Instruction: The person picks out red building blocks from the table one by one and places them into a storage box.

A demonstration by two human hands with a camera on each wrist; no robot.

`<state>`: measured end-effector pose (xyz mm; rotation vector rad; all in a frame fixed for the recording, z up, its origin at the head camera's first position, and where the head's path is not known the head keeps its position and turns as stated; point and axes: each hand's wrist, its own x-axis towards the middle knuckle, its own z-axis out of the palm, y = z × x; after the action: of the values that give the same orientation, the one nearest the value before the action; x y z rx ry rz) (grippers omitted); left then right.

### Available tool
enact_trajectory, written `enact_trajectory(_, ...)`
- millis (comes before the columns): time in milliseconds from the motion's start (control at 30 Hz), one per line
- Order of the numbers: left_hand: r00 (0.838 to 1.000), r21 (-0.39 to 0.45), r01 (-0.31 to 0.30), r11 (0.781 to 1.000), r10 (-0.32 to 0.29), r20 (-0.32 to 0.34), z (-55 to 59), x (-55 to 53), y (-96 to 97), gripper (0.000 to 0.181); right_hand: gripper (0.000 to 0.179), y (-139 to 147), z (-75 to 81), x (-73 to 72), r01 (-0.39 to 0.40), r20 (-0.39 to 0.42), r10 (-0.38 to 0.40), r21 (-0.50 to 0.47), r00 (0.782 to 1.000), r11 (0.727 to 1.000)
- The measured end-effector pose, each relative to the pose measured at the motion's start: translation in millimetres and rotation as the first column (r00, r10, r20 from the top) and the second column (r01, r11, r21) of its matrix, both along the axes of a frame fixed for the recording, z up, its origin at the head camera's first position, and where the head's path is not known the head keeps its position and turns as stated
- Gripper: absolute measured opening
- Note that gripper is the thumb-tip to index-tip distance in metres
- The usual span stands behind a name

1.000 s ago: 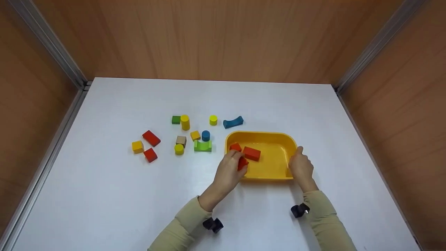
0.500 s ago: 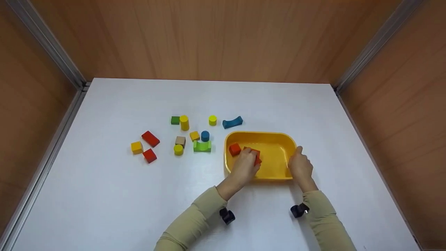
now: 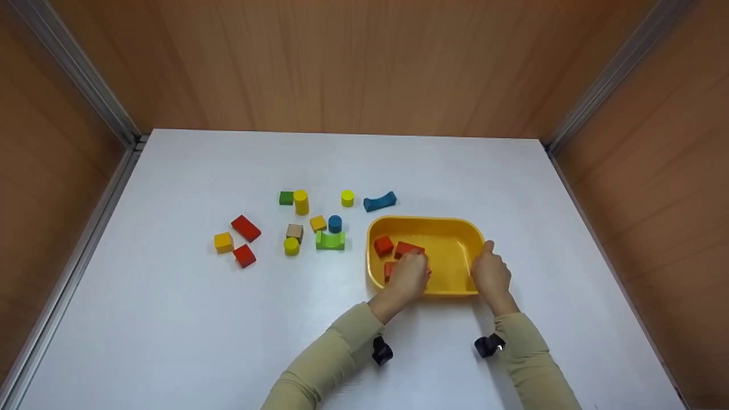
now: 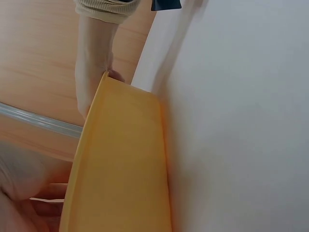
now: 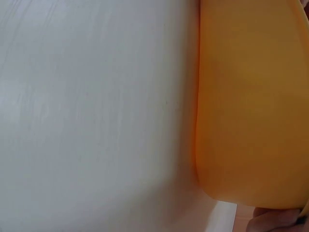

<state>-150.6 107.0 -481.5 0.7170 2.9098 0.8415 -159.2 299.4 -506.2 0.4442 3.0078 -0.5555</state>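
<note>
A yellow plastic tub [image 3: 455,228] stands on the white table, with several red toy blocks inside. My left hand [image 3: 409,276] reaches over the near rim into the tub. Its curled fingers hold a red block [image 3: 429,273], mostly hidden, with only an edge showing beside the thumb. Around that hand lie a red cube [image 3: 383,245], a red oblong block [image 3: 409,249] and a partly covered red block [image 3: 389,270]. My right hand [image 3: 491,274] grips the tub's right rim. In the right wrist view, its fingers [image 5: 275,220] hold the tub's end; the left wrist view shows mostly the tub's outer wall [image 4: 120,159].
Left of the tub lie a red oblong block [image 3: 246,228], a red cube [image 3: 245,256], a yellow cube [image 3: 223,243], a green arch block [image 3: 330,241] and several other small blocks. Behind the tub is a blue curved block [image 3: 380,201]. Wood-grain panels [image 3: 342,68] enclose the table.
My left hand has moved right and lower within the tub with the red block, uncovering another red block to its left. My right hand stays on the rim.
</note>
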Motion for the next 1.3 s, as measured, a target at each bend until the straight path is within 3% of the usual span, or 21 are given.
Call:
enact_trajectory(233, 1.0, -0.072, -0.005, 0.997, 0.006, 0.011, -6.8, -3.7, 8.7, 0.004, 0.035, 0, 0.6, -0.3, 0.009, 0.037, -0.009, -0.015, 0.999, 1.0)
enact_trajectory(433, 1.0, -0.105, 0.0, 0.994, 0.003, 0.03, -11.4, -8.1, 10.6, 0.002, 0.03, 1, -0.3, 0.6, -0.012, -0.013, 0.012, 0.002, 1.0, 1.0)
enact_trajectory(1000, 0.994, -0.257, 0.034, 0.966, -0.005, 0.112, -10.8, -13.2, 15.8, 0.008, 0.033, 1, -0.4, 0.4, -0.01, -0.003, 0.01, 0.001, 1.0, 1.0)
enact_trajectory(1300, 0.994, -0.329, 0.053, 0.943, -0.019, 0.106, -11.0, -13.2, 17.9, 0.01, 0.033, 1, 0.0, 0.3, 0.001, 0.003, -0.001, -0.004, 1.0, 1.0)
